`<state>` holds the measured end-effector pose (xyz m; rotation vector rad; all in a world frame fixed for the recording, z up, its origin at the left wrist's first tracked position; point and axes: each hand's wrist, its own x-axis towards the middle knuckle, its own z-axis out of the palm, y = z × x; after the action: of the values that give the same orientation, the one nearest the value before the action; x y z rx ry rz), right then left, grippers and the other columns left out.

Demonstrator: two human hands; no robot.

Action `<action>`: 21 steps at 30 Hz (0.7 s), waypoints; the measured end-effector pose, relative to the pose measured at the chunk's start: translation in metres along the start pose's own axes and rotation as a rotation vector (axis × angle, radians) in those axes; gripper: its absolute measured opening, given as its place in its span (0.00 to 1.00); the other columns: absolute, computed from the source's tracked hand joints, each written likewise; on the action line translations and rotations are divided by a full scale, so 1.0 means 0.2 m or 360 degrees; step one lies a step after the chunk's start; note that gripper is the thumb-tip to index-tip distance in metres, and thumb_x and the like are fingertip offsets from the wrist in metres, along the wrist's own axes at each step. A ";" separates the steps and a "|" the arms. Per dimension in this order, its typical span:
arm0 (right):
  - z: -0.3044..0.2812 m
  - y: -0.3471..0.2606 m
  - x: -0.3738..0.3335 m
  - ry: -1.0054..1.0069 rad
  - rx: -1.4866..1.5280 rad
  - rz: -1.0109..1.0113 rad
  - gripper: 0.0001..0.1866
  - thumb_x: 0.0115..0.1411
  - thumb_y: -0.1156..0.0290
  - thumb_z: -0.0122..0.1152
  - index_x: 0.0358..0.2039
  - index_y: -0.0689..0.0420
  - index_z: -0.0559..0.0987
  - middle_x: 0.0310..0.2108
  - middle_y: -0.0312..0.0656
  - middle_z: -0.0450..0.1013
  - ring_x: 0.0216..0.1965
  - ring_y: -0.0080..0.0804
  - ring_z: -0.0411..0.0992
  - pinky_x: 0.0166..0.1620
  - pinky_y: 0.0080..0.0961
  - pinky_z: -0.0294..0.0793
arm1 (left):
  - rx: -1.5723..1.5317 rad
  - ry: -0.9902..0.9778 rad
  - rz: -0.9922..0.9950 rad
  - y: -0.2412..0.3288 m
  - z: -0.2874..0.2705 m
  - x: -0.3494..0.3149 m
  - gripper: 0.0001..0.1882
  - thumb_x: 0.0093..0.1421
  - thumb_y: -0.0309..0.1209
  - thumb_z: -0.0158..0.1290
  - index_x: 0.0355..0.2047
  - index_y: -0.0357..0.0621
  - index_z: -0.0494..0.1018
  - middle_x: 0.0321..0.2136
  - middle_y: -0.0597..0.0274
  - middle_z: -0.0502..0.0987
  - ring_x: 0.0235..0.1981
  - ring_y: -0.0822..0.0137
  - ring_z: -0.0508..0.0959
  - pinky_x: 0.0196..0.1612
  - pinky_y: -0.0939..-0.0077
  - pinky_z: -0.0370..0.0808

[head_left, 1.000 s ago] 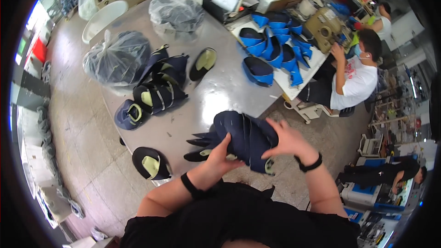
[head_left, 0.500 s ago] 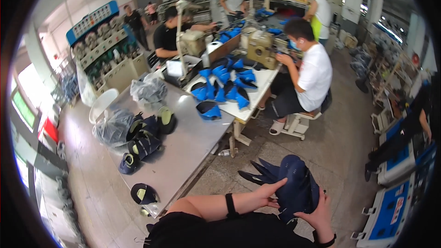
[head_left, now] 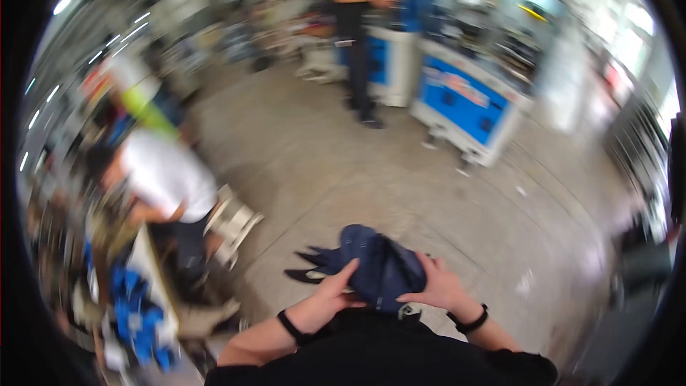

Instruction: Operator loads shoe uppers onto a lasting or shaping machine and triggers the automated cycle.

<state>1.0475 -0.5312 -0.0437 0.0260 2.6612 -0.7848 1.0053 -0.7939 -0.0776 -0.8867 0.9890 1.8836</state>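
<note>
Gripping a stack of dark blue shoe uppers (head_left: pixel 379 268) from both sides, two bare hands hold it in front of the wearer's black shirt (head_left: pixel 386 354). The stack is on the wearer's side of the blue-and-white cabinet (head_left: pixel 464 104), somewhat to its left and well apart from it, with grey-brown floor (head_left: pixel 321 171) between them.

The left hand (head_left: pixel 334 292), farther left of the cabinet, is partly closed, its thumb laid over the top of the stack and the other fingers going underneath, where they are hidden. The right hand (head_left: pixel 441 284), more nearly in line with the cabinet, is spread wider, its thumb over the near end and its fingers along the stack's right side. How hard either hand presses cannot be told. Dark pointed tips fan out leftward from the stack, and a black band (head_left: pixel 289 325) circles each wrist.

Just left of the cabinet, a person in black (head_left: pixel 350 43) stands beside a second machine (head_left: pixel 379 64), one arm stretched toward it. Well to the cabinet's left and nearer the wearer, a person in a white shirt (head_left: pixel 168 175) leans forward near a pale stool (head_left: pixel 236 221). Nearer still, far left of the cabinet, bright blue pieces (head_left: pixel 136 314) lie blurred on a table (head_left: pixel 152 261).
</note>
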 end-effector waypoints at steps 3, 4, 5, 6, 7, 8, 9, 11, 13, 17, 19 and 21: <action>-0.04 0.25 0.14 0.0198 0.0042 0.0211 0.67 0.34 0.24 0.69 0.69 0.48 0.56 0.58 0.62 0.63 0.54 0.60 0.71 0.54 0.44 0.74 | 0.0142 -0.0156 -0.0148 0.19 0.28 0.34 0.33 0.63 0.46 0.58 0.64 0.53 0.61 0.64 0.58 0.63 0.60 0.41 0.67 0.59 0.29 0.63; -0.14 0.30 0.19 0.0214 0.0051 0.0303 0.67 0.34 0.24 0.69 0.69 0.48 0.56 0.57 0.63 0.63 0.52 0.61 0.72 0.53 0.44 0.75 | 0.0111 -0.0235 -0.0146 0.26 0.41 0.42 0.33 0.64 0.45 0.58 0.65 0.54 0.59 0.66 0.58 0.59 0.62 0.39 0.64 0.59 0.27 0.61; -0.22 0.35 0.27 0.0225 0.0057 0.0370 0.67 0.34 0.24 0.69 0.70 0.48 0.56 0.57 0.64 0.63 0.50 0.62 0.73 0.52 0.45 0.76 | 0.0193 -0.0276 -0.0194 0.35 0.53 0.53 0.33 0.64 0.45 0.58 0.65 0.54 0.59 0.66 0.58 0.59 0.62 0.39 0.64 0.59 0.27 0.61; -0.30 0.41 0.34 0.0293 0.0056 0.0402 0.68 0.33 0.24 0.69 0.70 0.48 0.56 0.56 0.65 0.63 0.49 0.63 0.74 0.51 0.45 0.76 | 0.0255 -0.0327 -0.0239 0.43 0.66 0.66 0.33 0.64 0.44 0.57 0.65 0.54 0.59 0.66 0.58 0.58 0.62 0.39 0.64 0.59 0.27 0.62; -0.40 0.44 0.41 0.0328 0.0062 0.0461 0.68 0.33 0.24 0.69 0.70 0.48 0.56 0.56 0.65 0.63 0.49 0.63 0.74 0.51 0.45 0.76 | 0.0301 -0.0370 -0.0287 0.51 0.79 0.74 0.33 0.65 0.43 0.57 0.66 0.54 0.58 0.66 0.58 0.58 0.61 0.39 0.64 0.58 0.28 0.63; -0.52 0.46 0.47 0.0341 0.0072 0.0539 0.68 0.33 0.24 0.69 0.70 0.49 0.56 0.56 0.65 0.63 0.49 0.63 0.74 0.51 0.45 0.76 | 0.0340 -0.0400 -0.0319 0.61 0.92 0.82 0.33 0.65 0.43 0.57 0.66 0.54 0.58 0.66 0.58 0.58 0.61 0.39 0.64 0.58 0.28 0.63; -0.59 0.48 0.51 0.0326 0.0076 0.0612 0.68 0.33 0.25 0.70 0.70 0.49 0.55 0.56 0.65 0.63 0.50 0.63 0.73 0.51 0.45 0.76 | 0.0363 -0.0440 -0.0337 0.67 1.01 0.87 0.32 0.64 0.43 0.58 0.65 0.53 0.59 0.65 0.58 0.59 0.61 0.39 0.65 0.58 0.28 0.63; -0.72 0.53 0.59 0.0424 0.0049 0.0679 0.69 0.33 0.26 0.71 0.70 0.50 0.55 0.56 0.64 0.63 0.51 0.63 0.73 0.51 0.45 0.76 | 0.0389 -0.0484 -0.0385 0.78 1.21 0.97 0.31 0.64 0.43 0.58 0.64 0.52 0.60 0.64 0.58 0.61 0.60 0.39 0.65 0.57 0.29 0.64; -0.83 0.58 0.72 0.0542 0.0037 0.0730 0.69 0.32 0.27 0.72 0.70 0.50 0.55 0.56 0.64 0.62 0.51 0.63 0.73 0.51 0.44 0.76 | 0.0533 -0.0544 -0.0404 0.93 1.42 1.11 0.30 0.63 0.43 0.59 0.62 0.49 0.64 0.62 0.57 0.64 0.58 0.40 0.67 0.56 0.30 0.66; -0.97 0.73 0.91 0.0847 0.0211 0.0871 0.69 0.30 0.33 0.78 0.69 0.51 0.56 0.56 0.61 0.61 0.50 0.62 0.73 0.50 0.44 0.77 | 0.0812 -0.0549 -0.0399 1.10 1.84 1.36 0.31 0.60 0.45 0.63 0.60 0.48 0.67 0.57 0.56 0.69 0.56 0.45 0.69 0.53 0.37 0.70; -1.09 0.82 1.01 0.1066 0.0181 0.0944 0.69 0.28 0.35 0.80 0.69 0.51 0.56 0.56 0.60 0.61 0.50 0.61 0.73 0.50 0.44 0.77 | 0.0868 -0.0599 -0.0407 1.17 2.07 1.47 0.31 0.58 0.46 0.64 0.58 0.48 0.68 0.55 0.56 0.70 0.55 0.48 0.70 0.50 0.41 0.73; -1.27 0.95 1.14 0.1190 0.0171 0.0939 0.69 0.27 0.37 0.81 0.68 0.51 0.57 0.56 0.59 0.62 0.50 0.59 0.73 0.49 0.44 0.77 | 0.0884 -0.0735 -0.0302 1.25 2.32 1.59 0.31 0.57 0.47 0.65 0.55 0.46 0.71 0.52 0.56 0.72 0.52 0.50 0.72 0.48 0.43 0.74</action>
<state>0.7711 -0.2562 -0.0244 1.2926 2.9715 -0.8065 0.5541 -0.3755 -0.0643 -0.1945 1.0151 1.4433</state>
